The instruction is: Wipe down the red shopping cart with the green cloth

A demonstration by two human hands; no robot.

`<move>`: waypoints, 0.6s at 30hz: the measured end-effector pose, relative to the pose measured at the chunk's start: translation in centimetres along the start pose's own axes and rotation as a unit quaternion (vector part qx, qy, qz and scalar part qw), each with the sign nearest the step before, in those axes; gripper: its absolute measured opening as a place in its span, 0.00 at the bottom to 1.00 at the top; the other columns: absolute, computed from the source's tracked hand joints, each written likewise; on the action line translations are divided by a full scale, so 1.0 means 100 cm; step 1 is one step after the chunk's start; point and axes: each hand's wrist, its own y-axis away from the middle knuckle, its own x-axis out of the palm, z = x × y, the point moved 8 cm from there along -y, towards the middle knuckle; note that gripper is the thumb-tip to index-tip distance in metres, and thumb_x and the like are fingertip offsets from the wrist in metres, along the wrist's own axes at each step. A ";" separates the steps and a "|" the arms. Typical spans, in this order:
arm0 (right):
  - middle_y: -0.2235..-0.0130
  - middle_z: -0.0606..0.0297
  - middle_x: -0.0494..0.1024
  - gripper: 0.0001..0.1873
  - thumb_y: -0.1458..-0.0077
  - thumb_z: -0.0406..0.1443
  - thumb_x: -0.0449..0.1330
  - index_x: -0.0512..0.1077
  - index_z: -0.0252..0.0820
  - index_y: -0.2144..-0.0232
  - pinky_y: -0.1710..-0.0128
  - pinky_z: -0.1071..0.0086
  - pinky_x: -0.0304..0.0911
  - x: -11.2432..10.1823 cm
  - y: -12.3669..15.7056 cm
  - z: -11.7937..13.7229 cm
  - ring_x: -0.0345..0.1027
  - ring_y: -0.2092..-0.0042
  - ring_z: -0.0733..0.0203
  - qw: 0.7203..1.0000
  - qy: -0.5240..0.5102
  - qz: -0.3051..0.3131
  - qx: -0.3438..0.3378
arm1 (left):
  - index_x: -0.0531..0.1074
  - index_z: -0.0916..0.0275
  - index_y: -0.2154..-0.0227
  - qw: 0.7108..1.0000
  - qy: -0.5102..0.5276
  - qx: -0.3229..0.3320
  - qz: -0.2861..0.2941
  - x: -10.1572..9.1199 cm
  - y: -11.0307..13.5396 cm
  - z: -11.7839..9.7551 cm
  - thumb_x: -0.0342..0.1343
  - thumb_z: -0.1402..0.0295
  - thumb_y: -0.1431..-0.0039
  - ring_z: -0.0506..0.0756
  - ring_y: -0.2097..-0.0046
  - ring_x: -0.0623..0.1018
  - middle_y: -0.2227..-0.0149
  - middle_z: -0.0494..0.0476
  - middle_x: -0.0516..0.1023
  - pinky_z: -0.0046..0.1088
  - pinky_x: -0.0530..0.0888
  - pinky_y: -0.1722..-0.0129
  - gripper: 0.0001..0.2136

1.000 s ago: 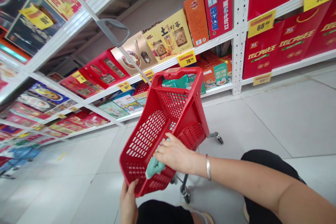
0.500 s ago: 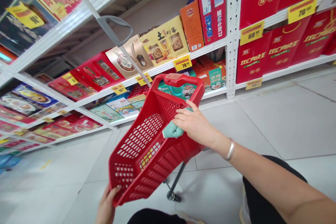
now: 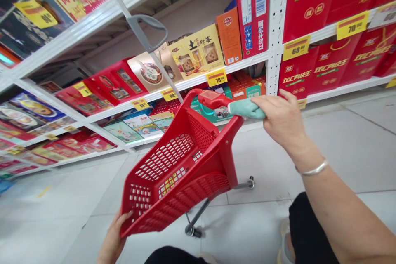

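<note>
A small red shopping cart (image 3: 185, 198) with perforated basket walls stands tilted in view in front of me. My left hand (image 3: 113, 233) grips the rim at its lower left corner, thumb inside the basket. A folded mint-green cloth (image 3: 247, 108) is held in my right hand (image 3: 281, 121). The cloth lies against the right end of the cart's red handle (image 3: 213, 100). A silver bracelet circles my right wrist. Something yellow shows through the basket's slots; what it is I cannot tell.
White shelves (image 3: 198, 78) with boxed goods and yellow price tags (image 3: 216, 77) run behind the cart. A pale pole with a grey loop grip (image 3: 148, 33) slants down to the cart's far side. Grey floor tiles (image 3: 349, 144) lie at right; my dark-clothed knees are below.
My right hand, with the cloth, has moved from the basket's side rim up and right to the handle. My left hand keeps hold of the corner; the cart has shifted slightly.
</note>
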 end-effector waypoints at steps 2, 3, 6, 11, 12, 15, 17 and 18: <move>0.47 0.54 0.85 0.26 0.42 0.24 0.52 0.77 0.43 0.45 0.39 0.51 0.61 -0.010 0.000 -0.012 0.78 0.46 0.48 0.999 -0.002 -0.033 0.031 | 0.81 0.55 0.61 1.000 0.004 -0.007 0.003 -0.001 0.000 0.001 0.64 0.70 0.58 0.63 0.64 0.84 0.65 0.57 0.85 0.36 0.81 0.66 0.17; 0.47 0.54 0.84 0.26 0.42 0.25 0.53 0.76 0.43 0.45 0.40 0.53 0.63 -0.012 0.000 -0.013 0.78 0.46 0.48 0.998 -0.013 -0.040 0.036 | 0.81 0.55 0.60 1.000 0.005 -0.015 0.004 -0.002 -0.001 0.001 0.64 0.70 0.58 0.63 0.66 0.84 0.65 0.57 0.85 0.36 0.81 0.66 0.18; 0.45 0.56 0.84 0.27 0.43 0.25 0.53 0.76 0.44 0.44 0.39 0.55 0.63 -0.006 0.000 0.009 0.77 0.44 0.50 0.997 -0.071 -0.018 0.001 | 0.81 0.54 0.58 0.999 -0.014 -0.030 0.015 -0.005 -0.007 0.000 0.64 0.70 0.58 0.63 0.67 0.84 0.65 0.58 0.85 0.36 0.81 0.67 0.19; 0.44 0.60 0.84 0.29 0.45 0.21 0.54 0.77 0.46 0.45 0.31 0.54 0.51 0.014 0.007 0.081 0.75 0.40 0.56 0.971 -0.182 0.078 -0.135 | 0.80 0.54 0.60 0.997 -0.059 -0.031 0.034 -0.007 -0.022 -0.013 0.68 0.68 0.61 0.64 0.66 0.84 0.67 0.60 0.84 0.38 0.80 0.70 0.19; 0.46 0.62 0.85 0.29 0.45 0.20 0.54 0.77 0.47 0.47 0.30 0.53 0.50 0.016 0.010 0.090 0.75 0.40 0.57 0.965 -0.195 0.094 -0.150 | 0.79 0.55 0.61 0.996 -0.071 -0.029 0.036 -0.008 -0.025 -0.017 0.69 0.67 0.61 0.64 0.67 0.84 0.68 0.59 0.84 0.38 0.80 0.69 0.19; 0.48 0.64 0.85 0.30 0.47 0.18 0.54 0.77 0.48 0.49 0.28 0.51 0.46 0.017 0.014 0.099 0.75 0.40 0.57 0.960 -0.201 0.120 -0.155 | 0.76 0.57 0.62 0.986 -0.169 -0.001 0.001 -0.015 -0.032 -0.038 0.68 0.65 0.61 0.65 0.67 0.84 0.71 0.58 0.83 0.41 0.81 0.63 0.18; 0.47 0.64 0.85 0.30 0.47 0.17 0.54 0.77 0.48 0.50 0.27 0.49 0.44 0.015 0.014 0.096 0.75 0.40 0.57 0.961 -0.199 0.124 -0.147 | 0.78 0.59 0.59 0.952 -0.295 0.056 -0.066 -0.023 -0.030 -0.063 0.67 0.61 0.58 0.71 0.58 0.86 0.66 0.63 0.85 0.47 0.81 0.53 0.20; 0.47 0.63 0.85 0.30 0.47 0.17 0.54 0.78 0.48 0.50 0.28 0.49 0.44 0.015 0.014 0.094 0.75 0.41 0.56 0.961 -0.201 0.122 -0.145 | 0.78 0.60 0.57 0.924 -0.358 0.088 -0.101 -0.024 -0.027 -0.076 0.67 0.57 0.57 0.75 0.51 0.85 0.60 0.68 0.86 0.52 0.79 0.47 0.23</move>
